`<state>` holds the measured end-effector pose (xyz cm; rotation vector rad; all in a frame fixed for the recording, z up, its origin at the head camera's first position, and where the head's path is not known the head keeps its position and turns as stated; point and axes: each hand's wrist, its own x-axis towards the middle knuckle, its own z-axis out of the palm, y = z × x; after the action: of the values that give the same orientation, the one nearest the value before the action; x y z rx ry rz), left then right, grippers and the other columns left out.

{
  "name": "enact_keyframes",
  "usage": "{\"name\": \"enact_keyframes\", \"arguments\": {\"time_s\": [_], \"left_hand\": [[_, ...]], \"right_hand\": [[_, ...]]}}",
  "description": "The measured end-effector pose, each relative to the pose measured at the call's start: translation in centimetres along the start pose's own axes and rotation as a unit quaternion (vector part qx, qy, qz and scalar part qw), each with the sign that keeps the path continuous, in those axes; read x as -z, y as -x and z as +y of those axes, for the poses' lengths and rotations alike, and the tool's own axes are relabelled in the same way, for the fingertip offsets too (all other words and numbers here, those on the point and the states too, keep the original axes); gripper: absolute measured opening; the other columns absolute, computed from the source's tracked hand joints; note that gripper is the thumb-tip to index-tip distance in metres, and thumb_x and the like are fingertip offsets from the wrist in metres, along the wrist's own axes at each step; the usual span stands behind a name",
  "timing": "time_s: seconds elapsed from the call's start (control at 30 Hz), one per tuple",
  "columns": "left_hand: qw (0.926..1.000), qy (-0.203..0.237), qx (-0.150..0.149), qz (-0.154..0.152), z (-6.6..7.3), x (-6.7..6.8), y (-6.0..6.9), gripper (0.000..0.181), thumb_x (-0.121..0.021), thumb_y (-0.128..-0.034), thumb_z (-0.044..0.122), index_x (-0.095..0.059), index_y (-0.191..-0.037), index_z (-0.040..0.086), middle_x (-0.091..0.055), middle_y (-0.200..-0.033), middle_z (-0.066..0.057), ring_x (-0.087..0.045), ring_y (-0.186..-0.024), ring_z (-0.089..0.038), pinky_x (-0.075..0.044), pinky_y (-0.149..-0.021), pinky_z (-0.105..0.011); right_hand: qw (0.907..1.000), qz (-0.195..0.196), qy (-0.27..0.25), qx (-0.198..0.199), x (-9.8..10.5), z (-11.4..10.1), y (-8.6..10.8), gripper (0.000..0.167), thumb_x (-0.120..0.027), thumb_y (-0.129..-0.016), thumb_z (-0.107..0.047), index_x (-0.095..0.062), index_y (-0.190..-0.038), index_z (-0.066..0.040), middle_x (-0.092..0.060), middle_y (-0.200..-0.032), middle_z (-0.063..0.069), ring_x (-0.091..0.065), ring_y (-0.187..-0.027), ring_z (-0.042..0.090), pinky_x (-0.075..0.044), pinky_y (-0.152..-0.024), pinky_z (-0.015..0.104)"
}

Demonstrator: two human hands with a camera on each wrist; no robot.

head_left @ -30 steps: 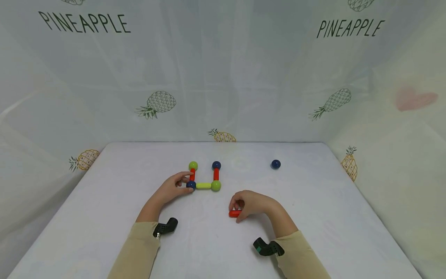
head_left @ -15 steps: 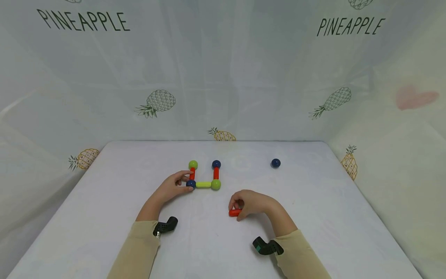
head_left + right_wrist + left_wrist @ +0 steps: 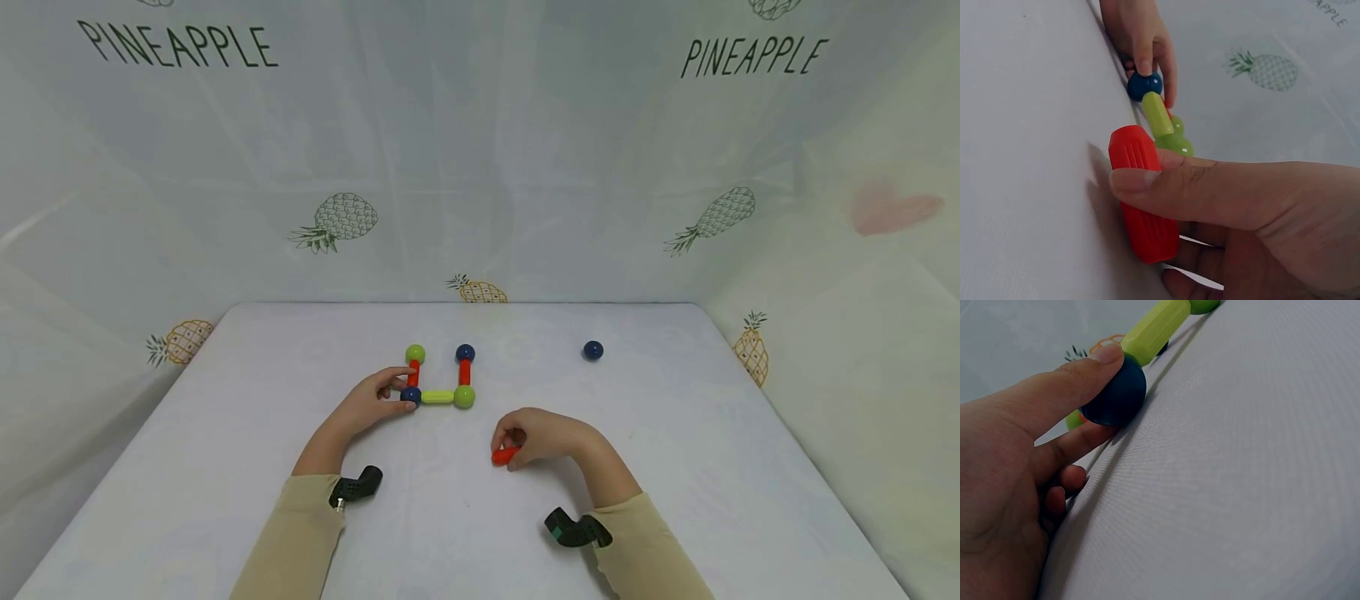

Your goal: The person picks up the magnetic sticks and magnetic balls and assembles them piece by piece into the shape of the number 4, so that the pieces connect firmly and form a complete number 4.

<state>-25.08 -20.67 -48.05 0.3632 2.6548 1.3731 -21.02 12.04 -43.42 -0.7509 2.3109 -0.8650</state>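
A U-shaped assembly of balls and rods lies on the table. Its near side is a yellow-green rod (image 3: pixel 437 397) between a dark blue ball (image 3: pixel 1119 394) and a green ball (image 3: pixel 464 397). Red rods (image 3: pixel 465 372) run back from these to another green ball (image 3: pixel 415 354) at the left and a blue ball (image 3: pixel 465 353) at the right. My left hand (image 3: pixel 372 397) pinches the near-left blue ball between thumb and fingers. Nearer the front, my right hand (image 3: pixel 546 435) grips a loose red rod (image 3: pixel 1141 200) between thumb and fingers, tilted in the right wrist view.
One loose dark blue ball (image 3: pixel 592 350) sits at the back right of the white table (image 3: pixel 420 533). Behind the table hangs a pale curtain (image 3: pixel 480 150) with pineapple prints. Black wrist cameras (image 3: pixel 577 528) are strapped at both sleeves.
The red rod in my right hand has turned slightly, its left end angling toward the front. My left hand and the assembly have stayed in place.
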Motion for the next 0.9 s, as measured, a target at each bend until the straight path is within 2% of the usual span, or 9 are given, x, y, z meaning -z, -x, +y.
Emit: {"name": "enact_keyframes", "arguments": {"time_s": [0.27,0.53,0.73,0.9], "left_hand": [[1.0000,0.002,0.005,0.003,-0.2,0.1,0.0,0.063,-0.080,-0.0814,0.032,-0.055,-0.137,0.014,-0.064,-0.111,-0.005,-0.044,-0.091,-0.022,-0.036,-0.075,-0.037],[1.0000,-0.006,-0.004,0.002,0.0,0.2,0.0,0.062,-0.080,-0.0817,0.030,-0.055,-0.136,0.013,-0.065,-0.111,-0.006,-0.044,-0.088,-0.022,-0.036,-0.074,-0.037],[1.0000,-0.005,-0.006,0.000,0.0,0.1,0.0,0.063,-0.080,-0.0816,0.032,-0.055,-0.136,0.014,-0.065,-0.111,-0.005,-0.043,-0.089,-0.022,-0.036,-0.074,-0.037],[1.0000,-0.002,-0.006,-0.001,-0.1,0.0,-0.1,0.063,-0.081,-0.0812,0.032,-0.056,-0.136,0.014,-0.065,-0.111,-0.004,-0.043,-0.089,-0.022,-0.035,-0.074,-0.037]], "right_hand": [[0.9999,-0.011,0.005,0.006,0.3,-0.9,0.2,0.021,-0.078,-0.082,-0.006,-0.068,-0.091,-0.022,-0.060,-0.087,-0.005,-0.053,-0.085,0.015,-0.046,-0.074,0.031],[0.9997,0.000,0.025,-0.006,0.8,-2.1,0.3,0.022,-0.074,-0.083,-0.005,-0.064,-0.091,-0.023,-0.060,-0.087,-0.005,-0.055,-0.084,0.017,-0.046,-0.073,0.034],[0.9997,-0.001,0.000,-0.024,1.5,-3.2,-0.1,0.023,-0.068,-0.085,0.002,-0.062,-0.093,-0.019,-0.061,-0.091,-0.003,-0.057,-0.086,0.019,-0.049,-0.074,0.034],[0.9994,0.004,-0.026,-0.021,1.6,-3.5,-0.7,0.022,-0.067,-0.086,0.003,-0.062,-0.097,-0.016,-0.062,-0.092,-0.001,-0.060,-0.084,0.018,-0.051,-0.073,0.033]]}}
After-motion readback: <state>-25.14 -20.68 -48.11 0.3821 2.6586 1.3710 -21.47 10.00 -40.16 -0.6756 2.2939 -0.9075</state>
